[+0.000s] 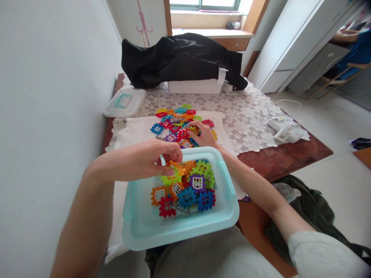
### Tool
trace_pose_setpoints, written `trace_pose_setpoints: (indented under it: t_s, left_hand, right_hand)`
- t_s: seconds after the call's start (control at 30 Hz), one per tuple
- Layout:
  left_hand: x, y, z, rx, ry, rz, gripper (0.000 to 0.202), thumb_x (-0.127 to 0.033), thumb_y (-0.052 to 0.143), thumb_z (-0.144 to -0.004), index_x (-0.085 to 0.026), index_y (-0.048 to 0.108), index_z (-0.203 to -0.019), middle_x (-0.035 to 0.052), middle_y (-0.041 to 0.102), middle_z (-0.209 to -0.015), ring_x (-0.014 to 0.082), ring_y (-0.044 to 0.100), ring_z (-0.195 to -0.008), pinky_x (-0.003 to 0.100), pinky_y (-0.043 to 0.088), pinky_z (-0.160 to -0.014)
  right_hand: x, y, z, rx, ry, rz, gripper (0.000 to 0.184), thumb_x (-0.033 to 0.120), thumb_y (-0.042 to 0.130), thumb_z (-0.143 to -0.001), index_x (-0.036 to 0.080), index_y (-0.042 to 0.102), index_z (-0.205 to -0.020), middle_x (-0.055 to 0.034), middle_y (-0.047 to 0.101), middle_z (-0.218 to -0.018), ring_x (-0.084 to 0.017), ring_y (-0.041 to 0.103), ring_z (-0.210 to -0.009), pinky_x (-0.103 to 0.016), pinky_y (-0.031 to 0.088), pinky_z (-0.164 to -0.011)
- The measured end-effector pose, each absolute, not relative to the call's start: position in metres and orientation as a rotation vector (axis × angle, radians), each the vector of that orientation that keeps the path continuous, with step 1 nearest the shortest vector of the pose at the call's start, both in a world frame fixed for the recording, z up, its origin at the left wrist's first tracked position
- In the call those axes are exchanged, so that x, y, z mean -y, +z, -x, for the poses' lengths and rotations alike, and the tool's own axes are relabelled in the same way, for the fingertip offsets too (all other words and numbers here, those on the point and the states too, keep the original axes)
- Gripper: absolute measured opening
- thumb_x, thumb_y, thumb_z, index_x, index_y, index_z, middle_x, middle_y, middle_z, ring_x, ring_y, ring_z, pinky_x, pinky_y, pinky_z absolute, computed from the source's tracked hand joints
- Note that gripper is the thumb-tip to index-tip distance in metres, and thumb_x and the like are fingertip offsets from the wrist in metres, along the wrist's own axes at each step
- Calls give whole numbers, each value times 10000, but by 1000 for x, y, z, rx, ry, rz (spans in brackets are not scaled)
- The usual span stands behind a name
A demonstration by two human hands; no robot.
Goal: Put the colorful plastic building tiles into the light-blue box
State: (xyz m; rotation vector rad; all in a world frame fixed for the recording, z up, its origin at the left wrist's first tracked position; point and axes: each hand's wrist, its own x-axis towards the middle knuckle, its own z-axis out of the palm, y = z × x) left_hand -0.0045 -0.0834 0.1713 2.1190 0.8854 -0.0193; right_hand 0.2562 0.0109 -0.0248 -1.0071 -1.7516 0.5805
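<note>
My left hand seemed to pinch an orange plastic house-shaped block over the heap of colourful blocks in the pale turquoise plastic tub before me. Well apart, my right hand lay on a red plastic block in the loose pile on the white cloth; I couldn't tell whether it gripped.

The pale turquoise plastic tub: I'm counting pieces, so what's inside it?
The tub holds a heap of multicoloured plastic window-shaped building tiles on its floor. The left hand covers some upper tiles; lower tiles are hidden.
</note>
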Motion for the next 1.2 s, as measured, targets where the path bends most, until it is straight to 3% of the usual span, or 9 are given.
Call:
trace_pose_setpoints:
  t_s: [0.23,0.57,0.93,1.1,1.2]
  left_hand:
    - [86,163,4,-964,24,-2115,264,-539,771,-997,-297,805,-1096,46,857,-1084,252,791,-944,324,618,-805]
    - [101,168,-9,-1035,-31,-2222,125,-411,749,-981,-325,825,-1028,18,837,-912,248,773,-803,337,552,-703]
    - [106,153,-4,-1041,61,-2274,191,-437,740,-1026,-317,835,-1140,48,850,-1016,275,804,-950,346,623,-890]
    - [105,164,-8,-1073,34,-2233,221,-428,723,-1033,-324,840,-1189,42,883,-1094,285,827,-989,354,632,-850]
    - [98,171,-8,-1115,118,-2200,264,-459,684,-1052,-296,834,-1196,31,885,-1005,265,819,-894,333,618,-771]
  right_hand:
    - [-11,-24,-257,1737,592,1013,307,477,752,-971,247,788,-1172,-89,874,-1184,-294,807,-1099,-447,642,-1054]
    - [-7,-15,-255,1732,619,1079,299,462,766,-981,257,791,-1198,-91,869,-1227,-314,812,-1117,-467,664,-1072]
    - [-10,-19,-256,1592,671,994,354,554,751,-965,252,779,-1146,-72,847,-1163,-280,791,-1105,-442,650,-1070]
    - [-13,-20,-257,1529,764,987,464,662,778,-954,249,767,-1166,-71,830,-1139,-250,769,-1031,-404,652,-979]
    - [-15,-18,-260,1490,861,968,562,739,808,-921,241,764,-1176,-72,818,-1093,-227,750,-938,-361,653,-853]
